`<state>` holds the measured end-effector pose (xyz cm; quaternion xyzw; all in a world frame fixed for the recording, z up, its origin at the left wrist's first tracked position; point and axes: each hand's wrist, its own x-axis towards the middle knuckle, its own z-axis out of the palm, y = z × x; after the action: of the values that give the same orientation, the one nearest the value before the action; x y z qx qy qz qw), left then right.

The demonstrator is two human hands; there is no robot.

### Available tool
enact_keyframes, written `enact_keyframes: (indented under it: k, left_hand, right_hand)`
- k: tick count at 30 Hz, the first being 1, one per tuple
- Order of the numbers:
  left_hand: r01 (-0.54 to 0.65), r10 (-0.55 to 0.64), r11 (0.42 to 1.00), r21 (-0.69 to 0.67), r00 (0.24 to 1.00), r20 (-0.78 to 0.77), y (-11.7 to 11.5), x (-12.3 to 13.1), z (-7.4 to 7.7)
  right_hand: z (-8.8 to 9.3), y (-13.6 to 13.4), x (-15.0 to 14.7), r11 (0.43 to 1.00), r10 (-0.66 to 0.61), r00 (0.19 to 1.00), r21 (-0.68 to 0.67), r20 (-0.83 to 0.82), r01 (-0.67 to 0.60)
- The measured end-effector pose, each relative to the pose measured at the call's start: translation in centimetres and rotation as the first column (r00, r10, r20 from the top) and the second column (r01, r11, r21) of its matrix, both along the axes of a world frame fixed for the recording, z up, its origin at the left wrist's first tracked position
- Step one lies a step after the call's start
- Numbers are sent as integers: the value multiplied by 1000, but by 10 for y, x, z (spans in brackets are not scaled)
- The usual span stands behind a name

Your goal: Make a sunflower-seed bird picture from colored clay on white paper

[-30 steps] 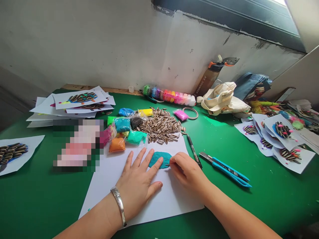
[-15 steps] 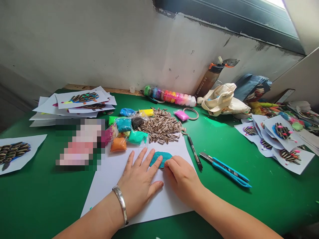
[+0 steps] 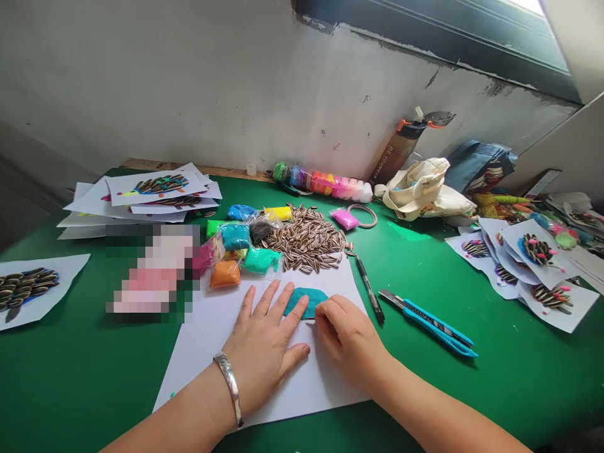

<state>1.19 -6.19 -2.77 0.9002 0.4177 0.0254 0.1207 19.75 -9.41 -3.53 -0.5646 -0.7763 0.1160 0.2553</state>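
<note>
A flat patch of teal modelling clay (image 3: 309,303) lies on a white sheet of paper (image 3: 202,371). Fingers spread, my left hand (image 3: 264,336) rests flat on the sheet, its index fingertip over the clay's left part. At the clay's right lower edge my right hand (image 3: 352,336) is closed in a pinch. A small dark tip pokes out from its fingers, too little of it showing to name. Just beyond the paper's top edge is a heap of striped sunflower seeds (image 3: 311,242), beside packets of coloured clay (image 3: 225,274).
A black pen (image 3: 369,289) and a blue utility knife (image 3: 429,323) lie right of the paper. Seed-covered pictures are stacked at left (image 3: 155,184) and right (image 3: 538,245). Along the wall stand a bottle (image 3: 394,151), clay tubs (image 3: 325,182) and a cloth bag (image 3: 419,189).
My right hand has shifted slightly to the right, and a dark tip now shows at its fingers. The left hand stays in place on the paper.
</note>
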Motion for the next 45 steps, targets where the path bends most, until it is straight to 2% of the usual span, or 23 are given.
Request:
enact_keyframes:
  k: [9,41,45]
  left_hand:
    - [1,-1,1000,-3,1000,-2,-1,-1,-1]
    - [-1,0,1000,-22,1000,-25,0,0,1]
    - [6,-6,1000,-22,1000,-21,1,0,1]
  right_hand:
    - [-2,2,4,999,-3,999,-44,-40,1]
    - [-4,4,2,1000,13,999,6,36,-13]
    - [-2,3,5,1000,9,1000,5,-19,-9]
